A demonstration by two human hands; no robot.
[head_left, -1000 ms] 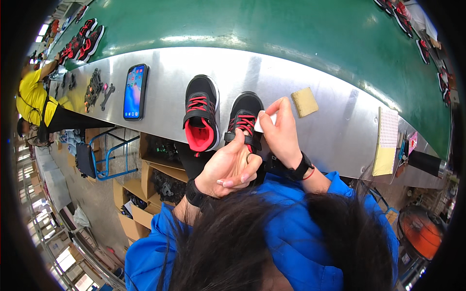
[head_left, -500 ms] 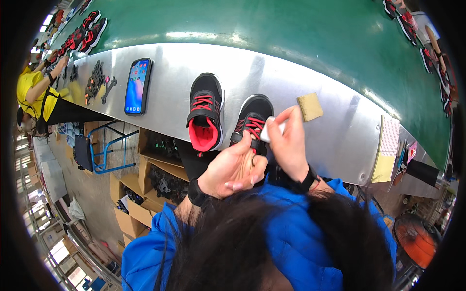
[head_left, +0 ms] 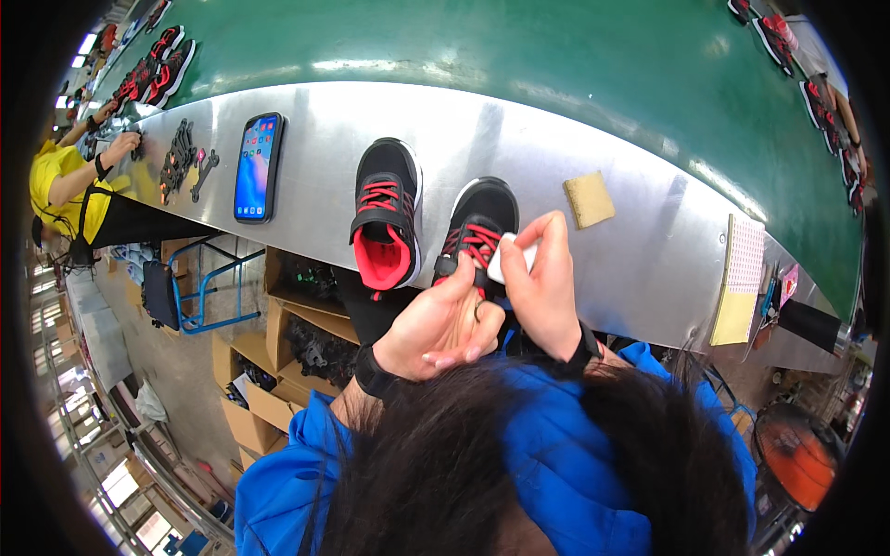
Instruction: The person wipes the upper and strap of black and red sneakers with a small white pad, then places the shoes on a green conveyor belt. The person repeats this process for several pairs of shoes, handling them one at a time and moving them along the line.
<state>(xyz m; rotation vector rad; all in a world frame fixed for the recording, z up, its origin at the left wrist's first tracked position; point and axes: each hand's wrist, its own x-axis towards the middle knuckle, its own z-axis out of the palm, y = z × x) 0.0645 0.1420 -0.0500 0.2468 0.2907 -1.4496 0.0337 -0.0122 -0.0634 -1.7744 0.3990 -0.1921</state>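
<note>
A black sneaker (head_left: 484,202) with red laces lies on the metal bench in front of me, toe pointing away. My left hand (head_left: 434,326) is closed at its near end, thumb on the strap area; the curled fingers hide the heel. Pinched in my right hand (head_left: 549,298) is a small white block (head_left: 501,263), held against or just over the sneaker's right side by the strap; contact cannot be made out. To the left stands the matching sneaker (head_left: 387,204), its red lining showing. A tan sponge-like square (head_left: 590,200) rests beyond my right hand.
A phone (head_left: 257,169) and a pile of small dark parts (head_left: 178,159) lie left on the metal bench (head_left: 315,139). Behind runs a green belt (head_left: 519,56) with more sneakers. Paper sheets (head_left: 739,278) lie right. A co-worker in yellow (head_left: 69,190) works far left.
My right hand has shifted slightly nearer and left with the white block. My left hand stays at the sneaker. The co-worker's arm on the far left has moved.
</note>
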